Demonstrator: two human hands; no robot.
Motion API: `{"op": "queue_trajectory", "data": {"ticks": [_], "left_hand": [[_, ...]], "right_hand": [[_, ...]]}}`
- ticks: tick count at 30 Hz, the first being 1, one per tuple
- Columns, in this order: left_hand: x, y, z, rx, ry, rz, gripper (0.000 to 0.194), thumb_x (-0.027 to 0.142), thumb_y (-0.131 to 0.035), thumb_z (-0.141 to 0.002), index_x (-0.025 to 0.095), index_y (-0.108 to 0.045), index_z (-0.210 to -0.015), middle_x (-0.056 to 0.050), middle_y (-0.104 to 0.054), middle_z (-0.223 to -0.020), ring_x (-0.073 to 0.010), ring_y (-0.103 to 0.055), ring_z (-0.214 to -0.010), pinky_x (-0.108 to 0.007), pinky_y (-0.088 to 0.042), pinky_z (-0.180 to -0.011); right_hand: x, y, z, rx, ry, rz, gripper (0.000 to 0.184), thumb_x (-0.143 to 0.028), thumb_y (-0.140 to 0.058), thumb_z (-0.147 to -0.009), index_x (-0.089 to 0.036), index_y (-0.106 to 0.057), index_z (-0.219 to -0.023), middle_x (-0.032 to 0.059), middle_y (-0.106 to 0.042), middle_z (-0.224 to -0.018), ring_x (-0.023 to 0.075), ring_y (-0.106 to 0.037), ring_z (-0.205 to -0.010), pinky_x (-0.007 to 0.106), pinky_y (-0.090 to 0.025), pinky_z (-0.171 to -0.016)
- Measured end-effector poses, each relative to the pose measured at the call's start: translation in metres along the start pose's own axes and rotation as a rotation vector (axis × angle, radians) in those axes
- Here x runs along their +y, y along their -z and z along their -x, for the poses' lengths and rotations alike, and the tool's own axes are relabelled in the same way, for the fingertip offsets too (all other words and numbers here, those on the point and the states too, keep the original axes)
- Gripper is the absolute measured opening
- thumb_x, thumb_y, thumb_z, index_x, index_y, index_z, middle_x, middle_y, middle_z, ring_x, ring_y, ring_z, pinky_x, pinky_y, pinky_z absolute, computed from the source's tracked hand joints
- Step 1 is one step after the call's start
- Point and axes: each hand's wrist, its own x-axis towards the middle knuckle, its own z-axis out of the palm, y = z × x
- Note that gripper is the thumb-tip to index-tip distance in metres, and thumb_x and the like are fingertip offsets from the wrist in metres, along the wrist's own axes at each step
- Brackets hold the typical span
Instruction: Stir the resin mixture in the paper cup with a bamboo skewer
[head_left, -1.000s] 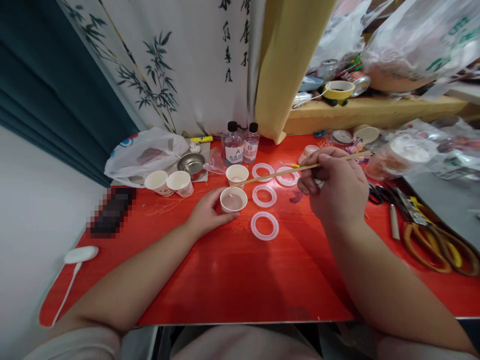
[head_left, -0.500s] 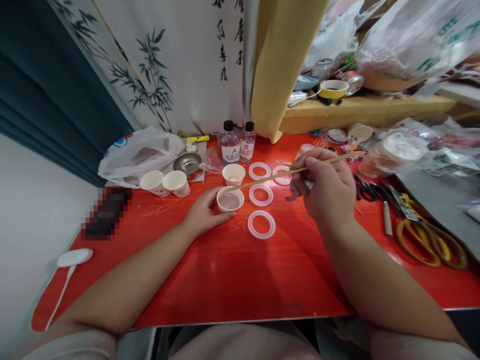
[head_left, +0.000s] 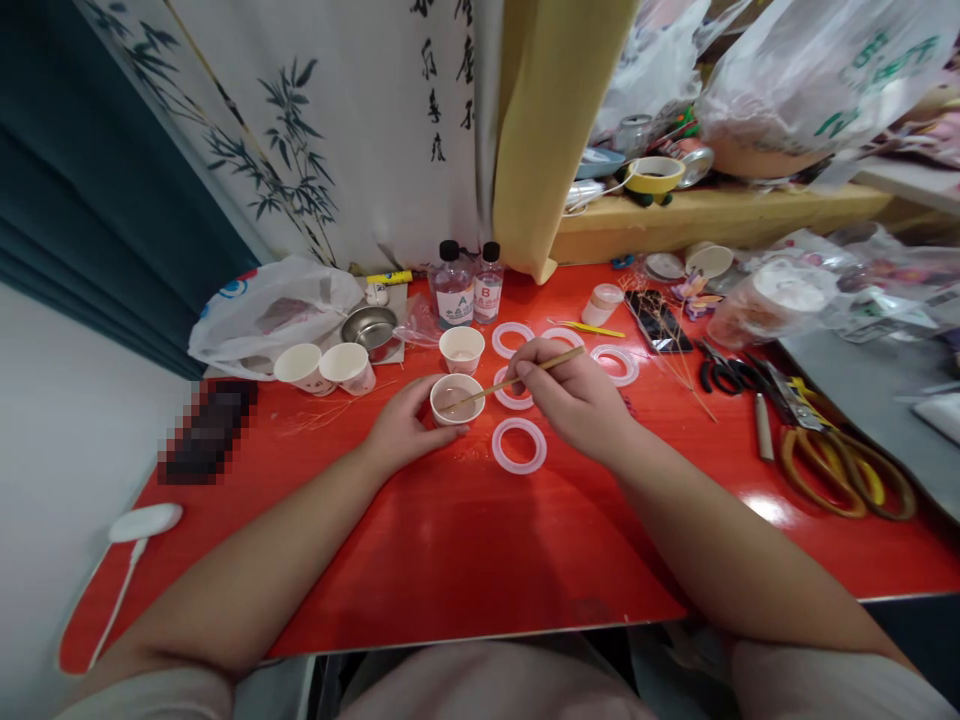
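Note:
My left hand (head_left: pixel 409 425) is wrapped round the near side of a white paper cup (head_left: pixel 457 420), which stands on the red table and has a pinkish, cloudy liquid in it. Between the fingers of my right hand (head_left: pixel 559 390) is a thin wooden stick (head_left: pixel 499 384), slanting down with its tip in that liquid. Just behind stands a second paper cup (head_left: pixel 461 350). Several pale pink ring molds (head_left: pixel 519 446) lie beside and partly under my right hand. Two bottles, labelled A (head_left: pixel 454 300) and B (head_left: pixel 488 290), stand at the back.
To the left are two paper cups (head_left: pixel 347 370), a steel bowl (head_left: pixel 371 333), a plastic bag (head_left: pixel 270 310) and a blurred dark object (head_left: pixel 208 432). On the right lie yellow-handled scissors (head_left: pixel 825 475), black scissors (head_left: pixel 724 370), a phone (head_left: pixel 658 322), yellow tweezers (head_left: pixel 592 328) and a small jar (head_left: pixel 602 303).
My right hand has come down and left toward the cup, gripping the stick lower. The stick's tip now sits deeper in the cup. My left hand stays round the cup.

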Motion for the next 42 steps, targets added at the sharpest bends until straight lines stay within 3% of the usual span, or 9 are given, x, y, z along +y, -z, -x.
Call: {"op": "queue_trajectory", "data": {"ticks": [10, 14, 18, 24, 27, 42], "left_hand": [[-0.002, 0.002, 0.002, -0.011, -0.039, -0.082, 0.067, 0.044, -0.092, -0.075, 0.025, -0.066, -0.133, -0.012, -0.074, -0.131, -0.0328, -0.071, -0.118, -0.053, -0.056, -0.106], [-0.003, 0.002, 0.001, -0.019, -0.030, -0.082, 0.066, 0.045, -0.093, -0.075, 0.025, -0.066, -0.132, -0.011, -0.074, -0.129, -0.0330, -0.072, -0.117, -0.053, -0.056, -0.104], [-0.003, 0.003, 0.000, -0.023, -0.047, -0.093, 0.067, 0.043, -0.093, -0.074, 0.026, -0.065, -0.132, -0.012, -0.073, -0.131, -0.0333, -0.071, -0.119, -0.053, -0.056, -0.105], [0.000, 0.003, -0.001, -0.029, -0.057, -0.096, 0.063, 0.039, -0.093, -0.075, 0.026, -0.066, -0.131, -0.012, -0.073, -0.129, -0.0329, -0.070, -0.118, -0.052, -0.056, -0.103], [0.002, 0.003, -0.001, -0.039, -0.045, -0.105, 0.062, 0.035, -0.092, -0.075, 0.025, -0.066, -0.130, -0.011, -0.073, -0.126, -0.0329, -0.071, -0.116, -0.052, -0.056, -0.103], [0.003, 0.004, -0.001, -0.022, -0.068, -0.125, 0.062, 0.034, -0.093, -0.074, 0.027, -0.066, -0.129, -0.010, -0.073, -0.127, -0.0328, -0.070, -0.116, -0.051, -0.055, -0.103]], "right_hand": [[-0.003, 0.007, 0.004, 0.049, 0.093, 0.225, 0.016, -0.017, -0.052, -0.096, -0.022, -0.058, -0.082, 0.0010, -0.064, -0.077, 0.0172, -0.059, -0.071, 0.033, -0.040, -0.065], [-0.010, 0.006, 0.007, -0.005, 0.058, 0.133, 0.018, -0.016, -0.051, -0.096, -0.023, -0.058, -0.080, 0.0005, -0.062, -0.073, 0.0173, -0.058, -0.069, 0.034, -0.041, -0.065], [-0.014, 0.007, 0.008, 0.049, 0.079, 0.035, 0.018, -0.020, -0.051, -0.099, -0.023, -0.060, -0.083, 0.0002, -0.061, -0.074, 0.0165, -0.056, -0.067, 0.033, -0.042, -0.064], [-0.011, 0.006, 0.008, 0.034, 0.104, 0.186, 0.016, -0.018, -0.053, -0.097, -0.023, -0.060, -0.083, 0.0005, -0.063, -0.073, 0.0172, -0.057, -0.068, 0.034, -0.041, -0.064], [-0.010, 0.004, 0.009, -0.013, 0.076, 0.143, 0.017, -0.021, -0.051, -0.099, -0.023, -0.061, -0.085, 0.0011, -0.064, -0.075, 0.0179, -0.059, -0.070, 0.034, -0.042, -0.064], [-0.008, 0.004, 0.009, 0.035, 0.053, 0.135, 0.018, -0.022, -0.053, -0.100, -0.023, -0.060, -0.084, 0.0010, -0.063, -0.075, 0.0179, -0.058, -0.071, 0.034, -0.041, -0.065]]}}
